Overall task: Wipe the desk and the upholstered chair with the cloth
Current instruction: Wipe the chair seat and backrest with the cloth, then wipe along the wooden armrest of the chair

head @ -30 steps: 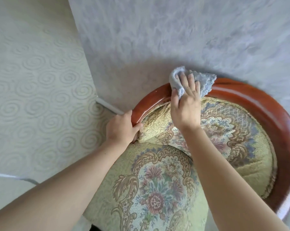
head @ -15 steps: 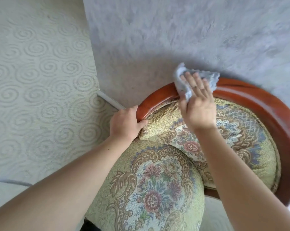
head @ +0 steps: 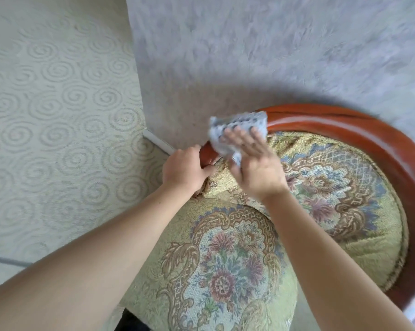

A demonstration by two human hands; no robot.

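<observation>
Cloth [head: 235, 130] slid left along chair rim [head: 345, 123] toward gripping left hand [head: 185, 170], right hand [head: 254, 168] flat-fingered pressing it

Soft, even daylight; the chair [head: 380, 149] casts a dim shadow on the wall [head: 249, 56]; motion blur smears the right hand [head: 254, 163] and cloth [head: 235, 126].

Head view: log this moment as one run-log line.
step: wiping chair rail | right hand: presses cloth on wooden rail | left hand: grips rail end | desk: not in view
</observation>
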